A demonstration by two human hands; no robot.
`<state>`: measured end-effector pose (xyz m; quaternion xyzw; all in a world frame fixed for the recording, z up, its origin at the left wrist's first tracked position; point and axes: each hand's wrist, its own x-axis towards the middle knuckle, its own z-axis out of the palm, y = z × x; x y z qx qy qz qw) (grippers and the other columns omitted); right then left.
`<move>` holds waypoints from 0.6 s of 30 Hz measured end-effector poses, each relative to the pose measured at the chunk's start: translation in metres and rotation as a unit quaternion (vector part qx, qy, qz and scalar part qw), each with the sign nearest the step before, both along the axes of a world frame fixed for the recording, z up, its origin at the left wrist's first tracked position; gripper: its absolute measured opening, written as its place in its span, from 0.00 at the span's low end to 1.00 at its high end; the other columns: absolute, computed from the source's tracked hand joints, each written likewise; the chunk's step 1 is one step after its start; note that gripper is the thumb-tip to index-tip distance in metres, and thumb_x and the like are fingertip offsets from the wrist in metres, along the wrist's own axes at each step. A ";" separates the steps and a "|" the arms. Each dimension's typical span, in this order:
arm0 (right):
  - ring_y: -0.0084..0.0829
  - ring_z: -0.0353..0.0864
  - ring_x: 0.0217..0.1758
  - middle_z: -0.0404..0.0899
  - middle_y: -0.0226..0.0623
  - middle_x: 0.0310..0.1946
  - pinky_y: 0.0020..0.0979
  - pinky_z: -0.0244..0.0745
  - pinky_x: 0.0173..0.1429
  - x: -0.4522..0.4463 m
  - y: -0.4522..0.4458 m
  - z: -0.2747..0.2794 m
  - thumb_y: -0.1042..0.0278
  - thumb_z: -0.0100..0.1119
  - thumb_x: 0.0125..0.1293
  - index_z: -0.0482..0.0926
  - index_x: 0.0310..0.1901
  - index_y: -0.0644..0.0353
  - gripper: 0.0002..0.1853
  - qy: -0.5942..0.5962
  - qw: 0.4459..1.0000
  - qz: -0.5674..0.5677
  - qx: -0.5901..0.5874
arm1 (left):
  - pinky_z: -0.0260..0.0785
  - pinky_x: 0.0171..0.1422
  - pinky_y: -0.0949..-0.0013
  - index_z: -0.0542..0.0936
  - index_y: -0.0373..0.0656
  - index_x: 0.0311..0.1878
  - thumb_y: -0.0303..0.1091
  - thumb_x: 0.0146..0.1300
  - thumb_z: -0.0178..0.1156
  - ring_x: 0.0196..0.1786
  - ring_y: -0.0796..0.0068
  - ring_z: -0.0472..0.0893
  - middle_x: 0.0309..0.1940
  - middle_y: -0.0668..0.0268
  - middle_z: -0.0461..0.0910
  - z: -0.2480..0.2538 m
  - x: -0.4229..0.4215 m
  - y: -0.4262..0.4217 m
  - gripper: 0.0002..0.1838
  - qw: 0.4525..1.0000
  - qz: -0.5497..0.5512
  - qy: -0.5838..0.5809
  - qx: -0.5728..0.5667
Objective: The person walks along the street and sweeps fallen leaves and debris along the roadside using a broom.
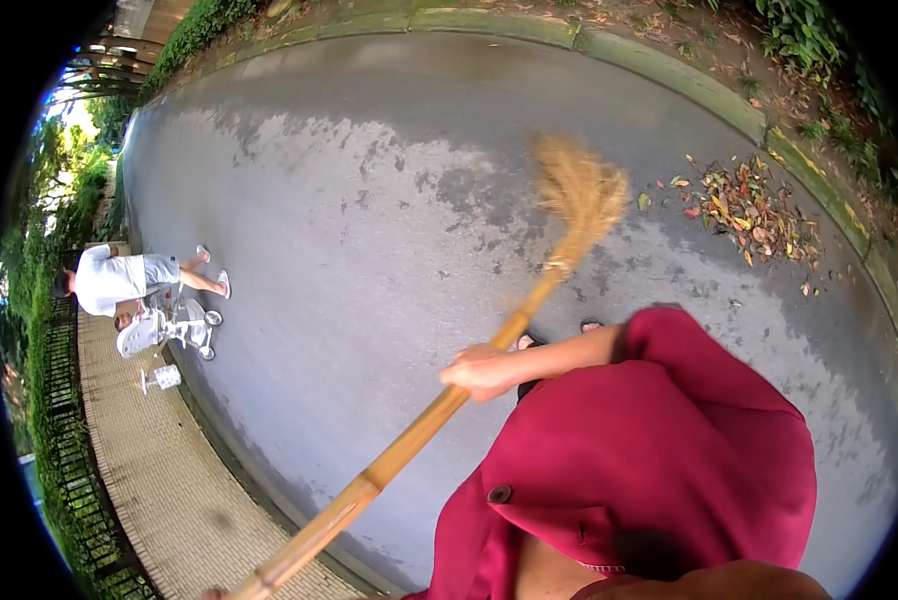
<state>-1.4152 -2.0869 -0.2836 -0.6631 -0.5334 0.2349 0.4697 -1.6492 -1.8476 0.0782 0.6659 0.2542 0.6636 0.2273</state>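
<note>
We hold the long broom (414,433) slantwise, its shaft running from near left towards the far middle; that slope likely gives us reach without stooping. The bristle head (581,190) is blurred, so we cannot tell whether it touches the ground. The leaf pile (754,212) lies right of the bristles, apart from them, beside the kerb (819,185), which probably keeps it out of the roadway. Our right hand (481,372) is closed around the middle of the shaft, likely to steer it; of our left hand (214,594), only a sliver shows by the near end, too little to tell its grip.

Beneath us spreads the grey road (369,240), patched with darker, damp-looking stains. Brick paving (159,430) borders it on the left, with a hedge and railings (74,450) beyond. There a person in a white top (109,280) walks beside a pushchair (154,330).
</note>
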 end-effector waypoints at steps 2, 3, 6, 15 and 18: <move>0.50 0.73 0.28 0.72 0.46 0.19 0.46 0.65 0.29 -0.010 -0.068 -0.017 0.76 0.50 0.41 0.69 0.24 0.59 0.05 0.004 0.994 -0.053 -0.098 | 0.65 0.31 0.71 0.71 0.40 0.18 0.32 0.50 0.48 0.23 0.73 0.68 0.19 0.65 0.68 -0.031 0.042 -0.049 0.09 0.995 0.017 0.056 -0.077; 0.49 0.73 0.27 0.72 0.46 0.19 0.46 0.66 0.29 -0.019 -0.102 -0.053 0.75 0.50 0.42 0.70 0.24 0.58 0.04 -0.011 0.990 -0.100 -0.096 | 0.64 0.30 0.71 0.71 0.40 0.17 0.32 0.48 0.49 0.23 0.73 0.68 0.19 0.65 0.68 -0.061 0.054 -0.050 0.09 0.992 0.007 0.079 -0.099; 0.48 0.74 0.28 0.73 0.46 0.21 0.43 0.68 0.30 -0.042 -0.225 -0.144 0.68 0.52 0.46 0.73 0.25 0.56 0.04 0.003 0.957 -0.198 -0.211 | 0.62 0.25 0.70 0.70 0.40 0.19 0.33 0.53 0.50 0.20 0.75 0.68 0.16 0.66 0.69 -0.191 0.077 -0.077 0.10 0.955 -0.148 0.207 -0.154; 0.47 0.74 0.39 0.75 0.47 0.32 0.39 0.69 0.44 -0.089 -0.418 -0.167 0.71 0.61 0.33 0.74 0.31 0.58 0.16 -0.013 0.854 -0.203 -0.478 | 0.60 0.28 0.76 0.72 0.41 0.21 0.38 0.61 0.50 0.24 0.84 0.66 0.18 0.71 0.70 -0.335 0.038 -0.190 0.15 0.863 -0.315 0.208 -0.335; 0.47 0.73 0.38 0.75 0.47 0.30 0.40 0.70 0.42 -0.102 -0.383 -0.160 0.72 0.57 0.38 0.74 0.31 0.57 0.13 -0.074 0.878 -0.182 -0.436 | 0.60 0.28 0.76 0.72 0.42 0.20 0.39 0.60 0.51 0.22 0.82 0.67 0.17 0.69 0.71 -0.324 -0.018 -0.172 0.15 0.894 -0.246 0.165 -0.336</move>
